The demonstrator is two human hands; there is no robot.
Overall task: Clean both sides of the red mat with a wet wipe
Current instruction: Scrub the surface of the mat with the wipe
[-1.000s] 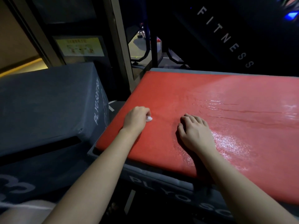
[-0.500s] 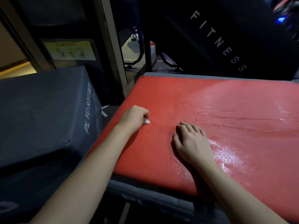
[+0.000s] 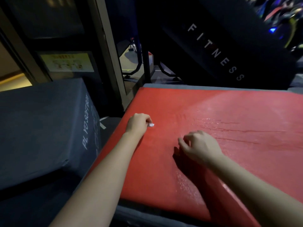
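Red mat [image 3: 213, 112] flat atop grey block [image 3: 196, 86], wet sheen toward 3 o'clock, rt side cut off by frame. Left grip [image 3: 139, 124] at 9 o'clock clenched round wet wipe [image 3: 151, 125], only white tip visible. Right grip [image 3: 201, 147] mid-mat, fingers curled, undersides hidden: pinching or not, can't tell.

Left grip [image 3: 138, 124] — small white wipe [image 3: 151, 125] inside — on wet red mat [image 3: 213, 108]
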